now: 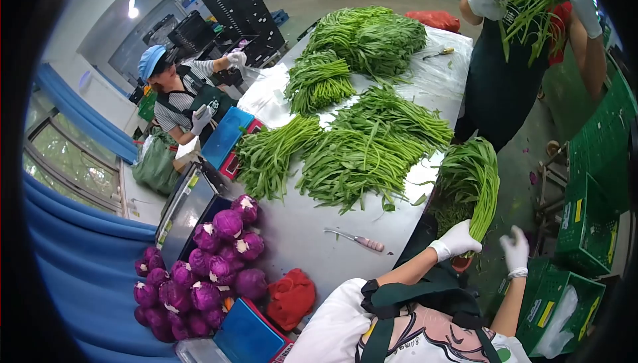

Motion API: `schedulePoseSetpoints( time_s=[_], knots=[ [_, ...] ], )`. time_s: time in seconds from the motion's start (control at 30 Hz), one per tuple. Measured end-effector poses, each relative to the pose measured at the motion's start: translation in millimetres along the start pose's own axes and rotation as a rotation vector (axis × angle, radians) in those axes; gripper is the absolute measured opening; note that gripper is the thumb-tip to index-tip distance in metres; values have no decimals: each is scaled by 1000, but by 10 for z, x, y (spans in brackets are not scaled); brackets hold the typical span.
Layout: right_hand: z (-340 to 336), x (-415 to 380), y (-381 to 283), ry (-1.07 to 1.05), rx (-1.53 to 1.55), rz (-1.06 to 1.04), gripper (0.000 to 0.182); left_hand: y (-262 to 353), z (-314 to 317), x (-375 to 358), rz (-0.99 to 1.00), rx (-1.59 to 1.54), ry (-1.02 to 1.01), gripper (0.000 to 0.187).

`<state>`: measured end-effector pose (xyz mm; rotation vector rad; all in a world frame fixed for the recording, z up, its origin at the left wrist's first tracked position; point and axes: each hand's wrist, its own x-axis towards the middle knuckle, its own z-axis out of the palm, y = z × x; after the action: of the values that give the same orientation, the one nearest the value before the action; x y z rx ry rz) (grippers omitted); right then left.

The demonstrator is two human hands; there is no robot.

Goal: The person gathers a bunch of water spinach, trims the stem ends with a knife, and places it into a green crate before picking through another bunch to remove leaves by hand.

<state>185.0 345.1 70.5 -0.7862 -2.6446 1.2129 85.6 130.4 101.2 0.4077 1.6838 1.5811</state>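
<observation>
holding greens [488, 193] beside table edge [407, 230]

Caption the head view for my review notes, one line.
Gloved left hand grips leafy greens beside a metal table, right hand open.

Co-worker [508, 77], upper right: head cut off by top edge. Blue-topped scale [247, 333], bottom: partly cut off. Apron lettering [212, 106], left: illegibly small.

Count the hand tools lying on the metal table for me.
2. A curved tool lies nearer, in front of the greens; a yellow-handled one lies farther off, beside the large leafy pile. Others could be hidden under the greens.
</observation>
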Motion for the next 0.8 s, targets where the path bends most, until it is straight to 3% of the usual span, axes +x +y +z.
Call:
schedulePoseSetpoints(
  time_s=[0.03, 0.07, 0.13, 0.23, 0.27, 0.37, 0.53, 0.8],
  knots=[
    [80, 15, 235, -73, -216, -59, 66, -28, 7, 4, 25, 65, 31, 45],
    [118, -38, 5, -184, 111, 72, 70, -63, 24, -6, 55, 204, 74, 49],
    [188, -106, -306, -390, 782, 203, 69, -116, 66, 8, 67, 406, 84, 57],
    [445, -98, -489, -444, 1045, 143, 62, 52, 176, -91, -37, 647, 51, 63],
    [537, -123, -627, -336, 1173, 250, 47, 37, 226, -102, -50, 695, 105, 68],
    [747, -147, -789, -129, 1293, 347, 36, -54, 257, -73, -3, 855, 166, 71],
    [760, -198, -821, -80, 1335, 319, 35, -47, 272, -137, 115, 908, 241, 73],
    [777, -177, -604, -39, 1332, 339, 29, -126, 321, -137, 164, 876, 227, 57]
  ],
)
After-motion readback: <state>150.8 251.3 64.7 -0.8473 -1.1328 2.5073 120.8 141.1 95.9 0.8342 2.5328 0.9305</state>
